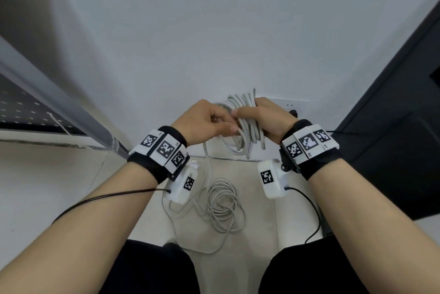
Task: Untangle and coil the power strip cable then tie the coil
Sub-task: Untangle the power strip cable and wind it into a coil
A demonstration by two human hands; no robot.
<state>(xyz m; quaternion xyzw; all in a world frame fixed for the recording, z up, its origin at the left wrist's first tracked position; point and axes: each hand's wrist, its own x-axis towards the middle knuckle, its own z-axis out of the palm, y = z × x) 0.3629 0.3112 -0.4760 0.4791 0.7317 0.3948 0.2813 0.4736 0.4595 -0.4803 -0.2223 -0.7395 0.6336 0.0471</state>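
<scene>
A bundle of pale grey cable loops (247, 127) hangs in front of me, above the floor. My right hand (266, 118) grips the bundle round its middle. My left hand (204, 122) pinches a strand of the same cable right beside the right hand's thumb. From the bundle a loose run of cable drops to the floor, where it lies in a tangled pile of loops (223, 208) between my knees. A white plug or strip end (194, 162) shows just below my left wrist, mostly hidden by the wristband.
A white wall socket plate (292, 104) sits on the wall behind my right hand. A dark cabinet (392, 139) stands at the right, a metal rack edge (57, 100) at the left. Black sensor wires trail from both wrists. My knees fill the bottom of the view.
</scene>
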